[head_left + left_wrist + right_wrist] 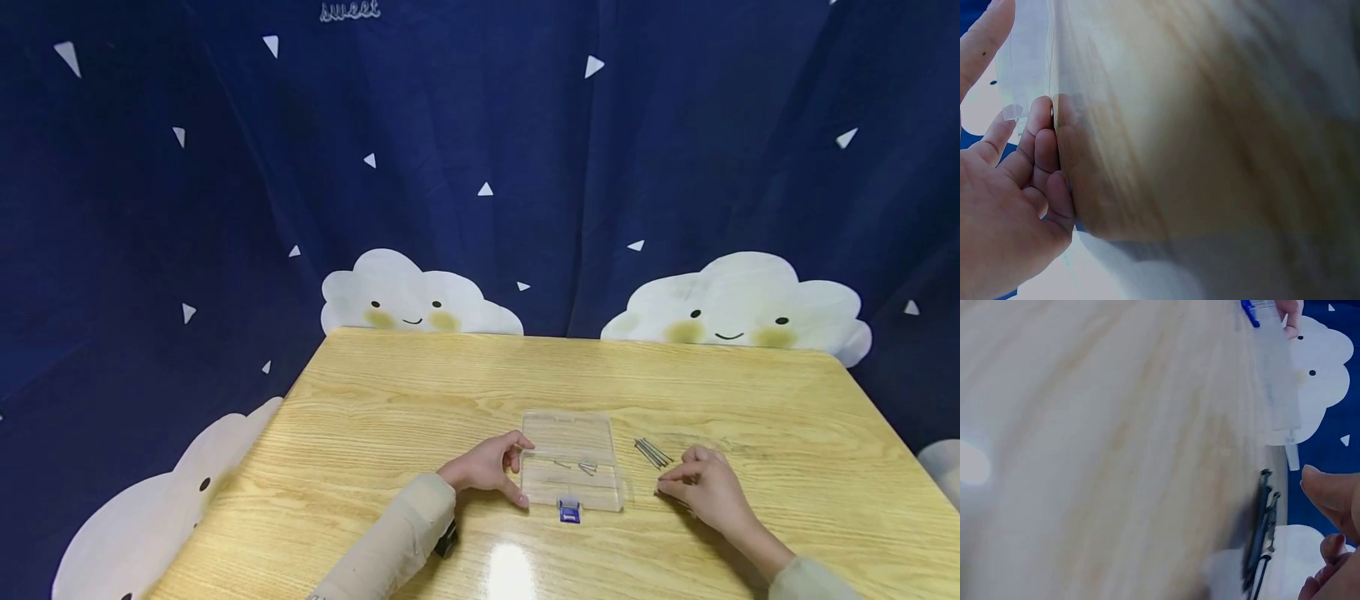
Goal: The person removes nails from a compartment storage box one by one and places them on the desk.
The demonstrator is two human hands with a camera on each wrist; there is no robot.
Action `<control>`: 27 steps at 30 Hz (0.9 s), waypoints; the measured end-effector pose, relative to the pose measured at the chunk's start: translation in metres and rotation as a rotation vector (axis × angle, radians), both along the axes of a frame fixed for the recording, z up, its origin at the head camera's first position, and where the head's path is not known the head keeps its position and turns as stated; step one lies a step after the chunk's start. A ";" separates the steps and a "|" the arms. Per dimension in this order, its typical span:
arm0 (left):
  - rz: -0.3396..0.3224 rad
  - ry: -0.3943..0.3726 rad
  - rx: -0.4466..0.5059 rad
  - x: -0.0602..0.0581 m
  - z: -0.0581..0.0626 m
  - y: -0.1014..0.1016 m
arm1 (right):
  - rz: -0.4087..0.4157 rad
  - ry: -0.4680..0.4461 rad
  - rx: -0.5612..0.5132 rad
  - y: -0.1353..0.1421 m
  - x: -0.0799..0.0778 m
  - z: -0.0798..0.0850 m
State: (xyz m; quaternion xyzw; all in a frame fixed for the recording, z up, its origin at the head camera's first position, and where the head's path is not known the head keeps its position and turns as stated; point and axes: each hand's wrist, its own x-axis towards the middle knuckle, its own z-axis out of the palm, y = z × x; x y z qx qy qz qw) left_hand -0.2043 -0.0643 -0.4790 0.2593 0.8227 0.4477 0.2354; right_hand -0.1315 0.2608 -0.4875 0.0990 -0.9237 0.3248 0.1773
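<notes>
A clear plastic box [572,493] with a blue latch [569,511] lies with its lid [567,429] laid back; a few small nails [588,468] are inside. My left hand [491,464] touches its left side, the thumb by the front corner and the index finger at the lid's edge. In the left wrist view, my left hand [1016,181] has thumb and fingers spread. To the right of the box my right hand [708,487] reaches low over the table. In the right wrist view, thin dark nails [1263,531] lie close beside its fingertips, with a gap between thumb and fingers.
Several long nails [653,452] lie roughly parallel on the wooden table [420,375], between the box and my right hand. A dark blue curtain [480,125] with white clouds hangs behind the far edge. Something black [446,540] shows beneath my left sleeve.
</notes>
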 end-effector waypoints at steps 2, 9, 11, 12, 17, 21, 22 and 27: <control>0.000 -0.002 0.002 0.000 0.000 0.000 | 0.010 0.013 -0.011 -0.003 -0.004 0.002; -0.016 0.006 -0.013 -0.001 -0.002 -0.002 | 0.043 -0.008 -0.039 -0.019 -0.019 0.002; -0.014 0.002 -0.017 -0.001 -0.002 -0.002 | 0.066 -0.018 -0.054 -0.025 -0.023 0.002; -0.013 0.002 -0.016 -0.001 -0.002 -0.002 | 0.080 -0.018 -0.061 -0.028 -0.025 0.002; -0.008 0.004 -0.005 -0.001 -0.002 -0.002 | 0.151 -0.004 -0.066 -0.044 -0.035 0.002; -0.002 0.009 -0.001 0.003 0.004 0.000 | 0.188 -0.066 -0.056 -0.054 -0.043 0.003; 0.001 0.007 0.003 0.006 0.009 0.001 | 0.197 -0.087 -0.055 -0.057 -0.044 0.003; 0.001 -0.008 -0.007 0.004 0.008 0.000 | 0.250 -0.112 -0.055 -0.067 -0.051 0.000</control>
